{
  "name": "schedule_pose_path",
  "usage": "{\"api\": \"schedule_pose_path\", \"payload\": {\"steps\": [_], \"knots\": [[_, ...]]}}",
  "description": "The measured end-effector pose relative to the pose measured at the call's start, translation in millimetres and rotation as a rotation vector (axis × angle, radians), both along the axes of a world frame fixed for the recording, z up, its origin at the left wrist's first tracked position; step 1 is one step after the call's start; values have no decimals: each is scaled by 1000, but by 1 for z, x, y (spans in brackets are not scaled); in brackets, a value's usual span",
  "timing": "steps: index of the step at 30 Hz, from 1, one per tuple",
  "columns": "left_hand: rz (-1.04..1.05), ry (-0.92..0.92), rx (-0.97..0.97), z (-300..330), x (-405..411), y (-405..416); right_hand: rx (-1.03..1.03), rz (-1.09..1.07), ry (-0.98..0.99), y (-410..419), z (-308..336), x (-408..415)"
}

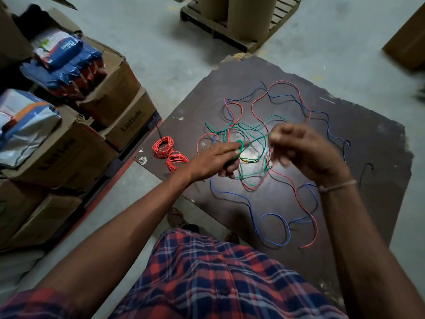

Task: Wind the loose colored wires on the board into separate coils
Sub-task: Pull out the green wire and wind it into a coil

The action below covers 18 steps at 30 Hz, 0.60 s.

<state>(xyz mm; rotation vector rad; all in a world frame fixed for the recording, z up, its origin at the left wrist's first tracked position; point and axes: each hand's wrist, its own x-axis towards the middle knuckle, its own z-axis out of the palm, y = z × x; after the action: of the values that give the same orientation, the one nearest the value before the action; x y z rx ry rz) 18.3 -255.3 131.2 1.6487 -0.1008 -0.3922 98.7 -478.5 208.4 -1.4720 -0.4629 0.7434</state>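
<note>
A dark board (368, 143) lies on the floor with loose wires tangled on it: a green wire (250, 130), a red wire (285, 82), a blue wire (273, 215) and a black wire (365, 171). Two wound red coils (170, 151) rest at the board's left edge. My left hand (218, 160) sits over the tangle's middle with green wire looped round its extended fingers. My right hand (305, 150), blurred, is raised just right of it, fingers curled and pinching the green wire's strand that stretches between the two hands.
Stacked cardboard boxes (110, 104) with blue and red packets (66, 56) stand to the left on an orange-edged pallet. A wooden pallet (218, 28) with cardboard rolls stands beyond the board. Another box (407, 44) is at the far right. Concrete floor surrounds the board.
</note>
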Motion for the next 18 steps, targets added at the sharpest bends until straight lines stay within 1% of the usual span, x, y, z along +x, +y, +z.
{"api": "schedule_pose_path", "payload": {"steps": [1, 2, 3, 4, 5, 8, 10, 12, 14, 16, 18], "knots": [[48, 51, -110, 3, -3, -5, 157, -107, 116, -2, -2, 9], [97, 86, -202, 7, -4, -9, 271, -198, 232, -3, -7, 18], [124, 106, -273, 10, -6, -11, 331, -265, 316, -3, -13, 25], [126, 122, -328, 12, -6, -12, 341, -307, 365, -1, -20, 31], [115, 144, -370, 14, -8, -12, 312, -333, 369, 2, -29, 37], [33, 245, -488, 20, -14, -14, 134, -359, 200, 18, -58, 48], [4, 263, -558, 25, -15, -16, -21, -308, 40, 26, -75, 45], [45, 209, -584, 31, -12, -15, -199, -202, -126, 32, -91, 33], [137, 129, -611, 32, -7, -13, -315, -73, -153, 41, -103, 12], [238, 78, -662, 29, -3, -13, -410, 51, -96, 47, -102, -13], [343, 44, -682, 22, 2, -11, -493, 163, -88, 49, -94, -34]]}}
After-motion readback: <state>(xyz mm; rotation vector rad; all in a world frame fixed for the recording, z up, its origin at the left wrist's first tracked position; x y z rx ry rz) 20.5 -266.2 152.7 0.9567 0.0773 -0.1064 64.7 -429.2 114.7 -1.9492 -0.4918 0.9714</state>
